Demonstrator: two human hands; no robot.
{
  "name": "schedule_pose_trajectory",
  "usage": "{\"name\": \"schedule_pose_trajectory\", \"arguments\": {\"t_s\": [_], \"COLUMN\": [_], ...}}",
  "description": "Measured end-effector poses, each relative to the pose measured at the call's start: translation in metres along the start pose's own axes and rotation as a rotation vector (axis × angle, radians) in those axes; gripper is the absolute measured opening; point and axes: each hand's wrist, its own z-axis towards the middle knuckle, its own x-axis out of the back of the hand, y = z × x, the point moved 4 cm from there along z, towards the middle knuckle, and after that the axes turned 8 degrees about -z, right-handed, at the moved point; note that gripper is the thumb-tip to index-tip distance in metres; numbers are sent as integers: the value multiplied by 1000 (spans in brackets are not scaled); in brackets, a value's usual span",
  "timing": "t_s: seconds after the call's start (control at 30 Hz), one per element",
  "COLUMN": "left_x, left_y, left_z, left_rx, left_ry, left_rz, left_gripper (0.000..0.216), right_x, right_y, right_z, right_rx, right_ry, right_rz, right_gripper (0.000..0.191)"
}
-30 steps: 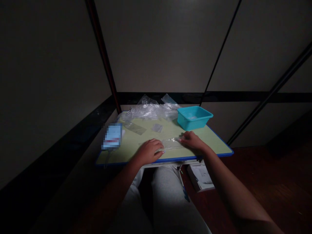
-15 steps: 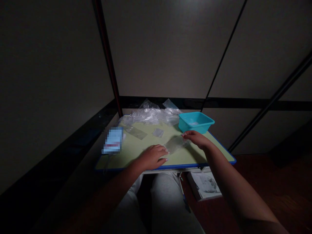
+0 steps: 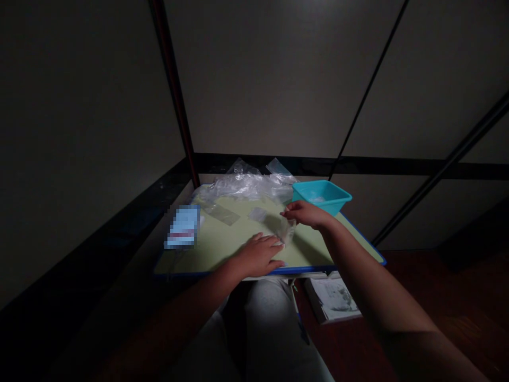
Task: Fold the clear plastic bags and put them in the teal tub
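Note:
A small yellow-green table (image 3: pixel 222 241) with a blue edge stands in front of me. My left hand (image 3: pixel 259 255) lies flat near its front edge, fingers spread, pressing one end of a clear plastic bag (image 3: pixel 285 232). My right hand (image 3: pixel 304 215) is closed in a pinch on the bag's other end and holds it lifted above the table, so the bag hangs almost upright between the two hands.
A teal plastic tub (image 3: pixel 322 195) sits at the table's far right. A heap of clear plastic bags (image 3: pixel 246 185) lies along the back edge, with two loose flat bags (image 3: pixel 222 214) nearer. A blurred card (image 3: pixel 183 227) rests at the left. Papers (image 3: pixel 332 298) lie on the floor.
The bag lay flat under both hands; my right hand has pinched one end and lifted it up and leftward. My left hand stayed pressing the other end down.

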Motion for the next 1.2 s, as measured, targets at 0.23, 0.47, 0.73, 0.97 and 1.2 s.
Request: {"name": "schedule_pose_trajectory", "arguments": {"t_s": [0.23, 0.47, 0.73, 0.97, 1.2], "left_x": [3, 30, 29, 26, 19], "left_y": [5, -5, -35, -39, -44], "left_z": [1, -22, -45, -42, -42], "left_rx": [20, 219, 895, 887, 861], "left_ry": [-20, 223, 470, 457, 423], "left_rz": [-5, -264, -1437, -1377, -1142], "left_gripper": [48, 28, 41, 29, 33], "right_x": [-24, -50, -77, -79, -62], "right_y": [-44, -63, -59, -32, 10], "right_z": [1, -2, -4, -15, -43], "right_rx": [63, 43, 85, 128, 264], "right_ry": [-10, 1, -22, 8, 288], "right_rz": [-615, -832, -748, -197, -441], "right_gripper": [25, 25, 31, 52, 47]}}
